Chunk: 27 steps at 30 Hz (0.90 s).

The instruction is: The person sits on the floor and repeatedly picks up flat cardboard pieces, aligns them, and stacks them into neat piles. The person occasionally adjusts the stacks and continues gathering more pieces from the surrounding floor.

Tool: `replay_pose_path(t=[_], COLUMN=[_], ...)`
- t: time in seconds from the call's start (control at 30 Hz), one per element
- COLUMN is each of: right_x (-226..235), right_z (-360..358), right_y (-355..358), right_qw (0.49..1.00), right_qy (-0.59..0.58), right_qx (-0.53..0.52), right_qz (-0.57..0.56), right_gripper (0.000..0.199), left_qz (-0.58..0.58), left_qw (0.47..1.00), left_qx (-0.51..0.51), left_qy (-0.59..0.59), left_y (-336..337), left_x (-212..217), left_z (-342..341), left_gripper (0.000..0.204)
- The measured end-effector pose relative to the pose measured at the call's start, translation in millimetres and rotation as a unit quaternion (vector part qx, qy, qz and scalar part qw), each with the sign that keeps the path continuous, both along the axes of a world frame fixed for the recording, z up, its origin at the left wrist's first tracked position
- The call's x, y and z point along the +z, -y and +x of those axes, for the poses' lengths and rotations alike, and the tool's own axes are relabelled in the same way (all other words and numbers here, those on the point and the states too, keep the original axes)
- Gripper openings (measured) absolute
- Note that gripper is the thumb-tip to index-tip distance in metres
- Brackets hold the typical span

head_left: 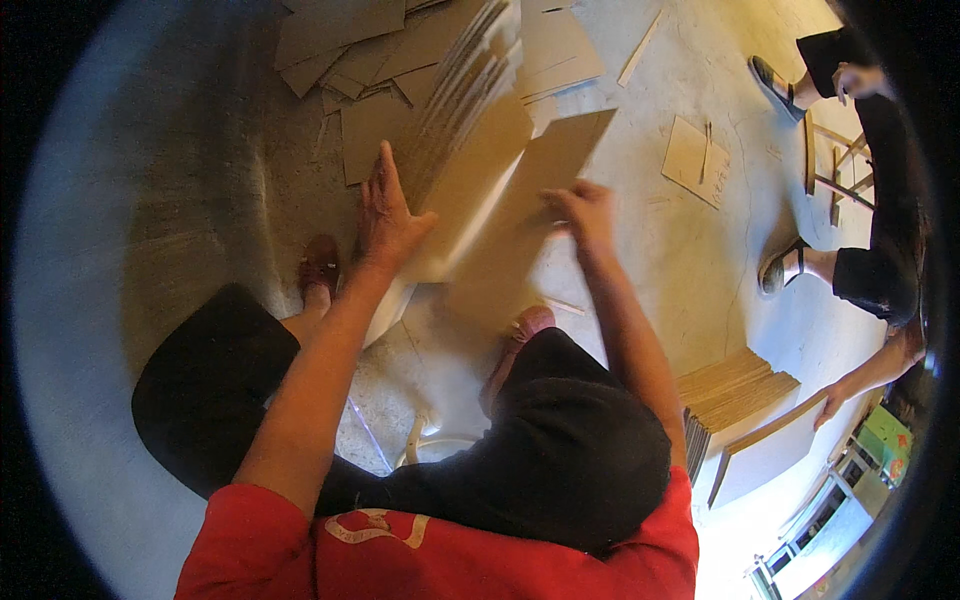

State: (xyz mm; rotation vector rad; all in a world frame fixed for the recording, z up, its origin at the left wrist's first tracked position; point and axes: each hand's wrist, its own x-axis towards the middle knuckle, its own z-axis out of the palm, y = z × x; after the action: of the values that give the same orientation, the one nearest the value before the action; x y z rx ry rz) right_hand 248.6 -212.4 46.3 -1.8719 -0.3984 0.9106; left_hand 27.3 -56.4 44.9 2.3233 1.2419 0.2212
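Between my legs stands a bundle of brown cardboard sheets (487, 155), tilted on edge and partly blurred. My left hand (388, 218) is at its left side, fingers stretched up and thumb apart; it seems to rest against the cardboard without gripping it. On the other side, my right hand (588, 220) pinches the right edge of a single cardboard sheet (548, 178). That sheet leans away from the bundle, with a bright gap between them. Motion smears the sheet's lower end.
Loose cardboard pieces (345, 40) lie on the floor at the far left. A flat cardboard piece (695, 165) lies farther right. Another person's hand (828, 405) holds a cardboard panel (765, 445) beside a cardboard stack (735, 388). A wooden stool (838, 175) stands behind that person's feet.
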Motion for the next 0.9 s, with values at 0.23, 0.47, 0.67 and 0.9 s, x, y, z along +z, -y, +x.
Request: replay_pose_path(t=[0.23,0.47,0.67,0.9], right_x=[-19,-54,-55,-54], right_z=[-59,-78,-73,-27], right_y=[-35,-20,1,90], right_qw=[0.954,0.940,0.912,0.940], right_qy=[-0.277,-0.297,-0.401,-0.254], right_qx=[0.039,0.052,0.053,-0.144], right_qz=[0.111,0.157,0.071,0.174], right_gripper=[0.027,0.037,0.030,0.043], left_qz=[-0.144,-0.121,-0.066,-0.057], left_qw=[0.983,0.992,0.985,0.996], left_qx=[0.023,-0.022,0.057,-0.063], left_qy=[0.107,-0.015,-0.146,0.031], left_y=[19,31,21,11], left_x=[6,18,21,53], left_z=[5,18,31,9], left_gripper=[0.119,0.125,0.111,0.110])
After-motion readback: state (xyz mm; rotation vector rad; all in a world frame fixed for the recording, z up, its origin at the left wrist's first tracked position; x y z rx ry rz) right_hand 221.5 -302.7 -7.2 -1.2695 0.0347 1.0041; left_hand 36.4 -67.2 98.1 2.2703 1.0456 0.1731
